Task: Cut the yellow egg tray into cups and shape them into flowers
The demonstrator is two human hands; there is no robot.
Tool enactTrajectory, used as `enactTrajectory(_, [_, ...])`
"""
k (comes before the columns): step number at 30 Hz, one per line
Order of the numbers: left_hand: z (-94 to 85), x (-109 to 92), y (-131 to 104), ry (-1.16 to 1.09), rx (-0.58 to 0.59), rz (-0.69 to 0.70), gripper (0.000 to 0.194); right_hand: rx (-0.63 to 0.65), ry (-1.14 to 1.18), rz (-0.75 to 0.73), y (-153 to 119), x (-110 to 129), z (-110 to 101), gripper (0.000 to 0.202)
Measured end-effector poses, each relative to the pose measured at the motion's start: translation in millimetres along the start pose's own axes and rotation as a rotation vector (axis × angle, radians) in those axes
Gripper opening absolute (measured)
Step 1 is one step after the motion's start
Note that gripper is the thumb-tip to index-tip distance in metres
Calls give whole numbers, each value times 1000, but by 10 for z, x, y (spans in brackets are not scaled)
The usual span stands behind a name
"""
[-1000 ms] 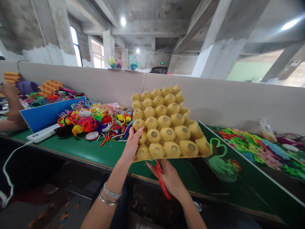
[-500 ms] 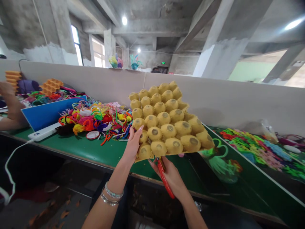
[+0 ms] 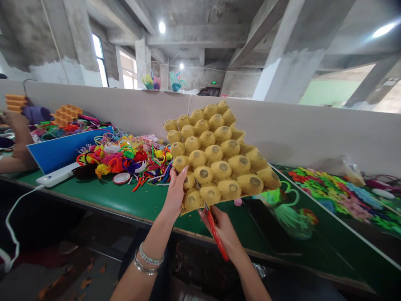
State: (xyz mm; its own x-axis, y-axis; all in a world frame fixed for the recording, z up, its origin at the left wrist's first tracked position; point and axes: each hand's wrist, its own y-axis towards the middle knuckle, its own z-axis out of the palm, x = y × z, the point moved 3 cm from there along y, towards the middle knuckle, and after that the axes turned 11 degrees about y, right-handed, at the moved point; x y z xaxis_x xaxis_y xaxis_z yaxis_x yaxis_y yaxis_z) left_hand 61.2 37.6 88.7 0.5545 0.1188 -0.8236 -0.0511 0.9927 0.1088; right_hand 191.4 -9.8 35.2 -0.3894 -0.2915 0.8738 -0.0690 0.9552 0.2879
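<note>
A yellow moulded egg tray point(image 3: 216, 154) is held up in front of me, its cups bulging toward me. My left hand point(image 3: 176, 188) grips its lower left edge, thumb on the near face, the other fingers mostly hidden behind. Below the tray my right hand point(image 3: 221, 228) is closed around red-handled scissors point(image 3: 217, 238). Their blades meet the lower edge, between the first two cups from the left. Part of a blade shows against the near face and the rest is hidden. Farther up, a narrow slit runs beside the left column of cups.
Colourful pipe-cleaner pieces point(image 3: 125, 154) are heaped left on the green table point(image 3: 125, 194), beside a blue board point(image 3: 69, 148) and a white power strip point(image 3: 59, 174). A black flat object point(image 3: 271, 228) and a bagged green bundle point(image 3: 293, 219) lie right. Another person's arm point(image 3: 19, 142) is far left.
The tray's upper part has tipped slightly left and its lower left corner has shifted a little right. More of a scissor blade shows against the near face. Both hands keep their grips.
</note>
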Motion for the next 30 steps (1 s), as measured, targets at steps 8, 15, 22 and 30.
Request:
enactTrajectory(8, [-3,-3,-27,-44,1,-12,44,-25,-22,-60,-12,-12,37,29])
enactTrajectory(15, [-19,25,34,-93,-14,-34,36,-97,-37,-83,-5,10,29,33])
enactTrajectory(22, [-28,40,58,-113,27,-93,41,-83,-22,-99,-6,1,-5,33])
enactTrajectory(30, [0,-60,23,-118,132,-282,38,-72,-81,-115,-3,-23,-20,24])
